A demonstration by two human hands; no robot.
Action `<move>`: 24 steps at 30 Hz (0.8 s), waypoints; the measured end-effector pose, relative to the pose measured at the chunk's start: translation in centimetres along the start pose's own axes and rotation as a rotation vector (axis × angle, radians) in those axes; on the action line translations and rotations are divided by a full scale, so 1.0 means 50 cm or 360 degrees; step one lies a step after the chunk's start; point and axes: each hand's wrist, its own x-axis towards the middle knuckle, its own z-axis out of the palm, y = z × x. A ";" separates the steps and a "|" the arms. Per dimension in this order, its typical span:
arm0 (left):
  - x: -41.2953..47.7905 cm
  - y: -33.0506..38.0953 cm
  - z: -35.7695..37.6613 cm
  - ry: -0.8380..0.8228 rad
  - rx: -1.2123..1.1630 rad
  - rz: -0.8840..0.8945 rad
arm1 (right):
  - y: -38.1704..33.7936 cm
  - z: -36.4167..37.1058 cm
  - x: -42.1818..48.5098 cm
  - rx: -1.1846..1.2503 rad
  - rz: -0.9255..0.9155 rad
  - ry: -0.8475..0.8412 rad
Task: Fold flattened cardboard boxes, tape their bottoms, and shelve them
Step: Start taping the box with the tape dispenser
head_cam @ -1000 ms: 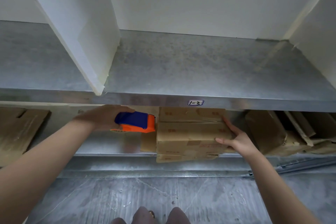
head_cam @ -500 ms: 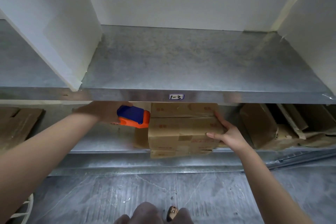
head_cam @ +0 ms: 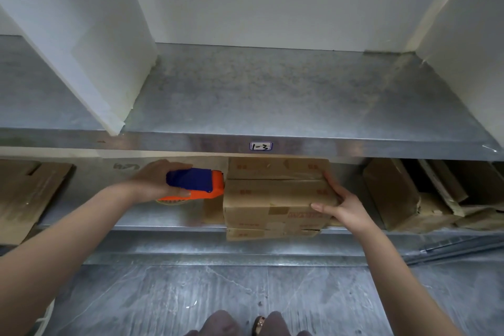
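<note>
A folded brown cardboard box (head_cam: 275, 194) sits on the lower metal shelf (head_cam: 152, 219), its taped side facing up. My left hand (head_cam: 156, 181) grips a blue and orange tape dispenser (head_cam: 195, 184) whose front end touches the box's left side. My right hand (head_cam: 342, 206) holds the box's right front corner, thumb across the front face and fingers along the right side. The box rests on a flatter piece of cardboard (head_cam: 270, 233) that sticks out over the shelf edge.
The upper metal shelf (head_cam: 272, 95), labelled 1-3 (head_cam: 261, 146), lies between two white dividers (head_cam: 90, 43). Flattened cardboard (head_cam: 26, 194) lies at the left of the lower shelf and crumpled cardboard pieces (head_cam: 414, 196) at the right. Grey floor (head_cam: 218, 294) and my feet are below.
My left hand has shifted the tape dispenser slightly closer to the box's left side. The view has shifted a little. My right hand stays on the box's right corner.
</note>
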 end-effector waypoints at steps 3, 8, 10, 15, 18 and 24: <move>0.001 -0.006 0.005 0.0056 -0.0080 -0.0016 | 0.000 0.001 0.000 0.0016 0.0004 -0.0002; 0.007 0.007 0.024 0.0099 -0.0112 -0.0120 | 0.000 0.003 0.003 0.0023 0.0003 0.0012; 0.009 0.008 0.032 0.0090 -0.0149 -0.0174 | 0.000 0.004 0.003 0.0033 0.0002 0.0008; -0.008 0.005 0.045 0.0098 -0.0168 -0.0226 | 0.004 0.004 0.005 0.0032 0.0001 0.0010; -0.017 -0.006 0.045 0.0089 -0.0092 -0.0168 | 0.003 0.006 0.003 0.0045 0.0003 0.0013; 0.019 0.014 0.006 0.0065 0.0044 -0.0015 | 0.000 0.006 0.001 0.0057 0.0020 0.0019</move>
